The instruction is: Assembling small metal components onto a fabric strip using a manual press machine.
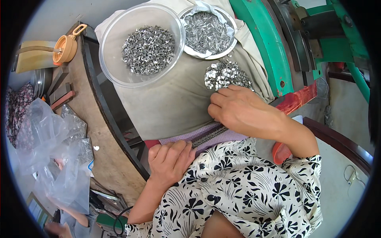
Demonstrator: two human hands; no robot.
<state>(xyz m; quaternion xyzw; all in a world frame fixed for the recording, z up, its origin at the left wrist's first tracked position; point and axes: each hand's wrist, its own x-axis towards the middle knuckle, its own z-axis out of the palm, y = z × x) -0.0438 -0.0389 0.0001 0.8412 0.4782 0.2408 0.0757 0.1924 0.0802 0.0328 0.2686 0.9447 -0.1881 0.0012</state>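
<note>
Head view: the left grip (pixel 170 160) is curled at the left end of the dark ridged metal strip (pixel 209 135); whether it clamps there cannot be told. The strip extends toward the right grip (pixel 238 106), whose fingertips are hidden, so its closure cannot be told. Small shiny metal pieces (pixel 222 74) lie heaped just beyond the right grip. Expect a stiff strip, best held by its ends, and light, hard, slippery pieces, best pinched singly by opposite edges.
</note>
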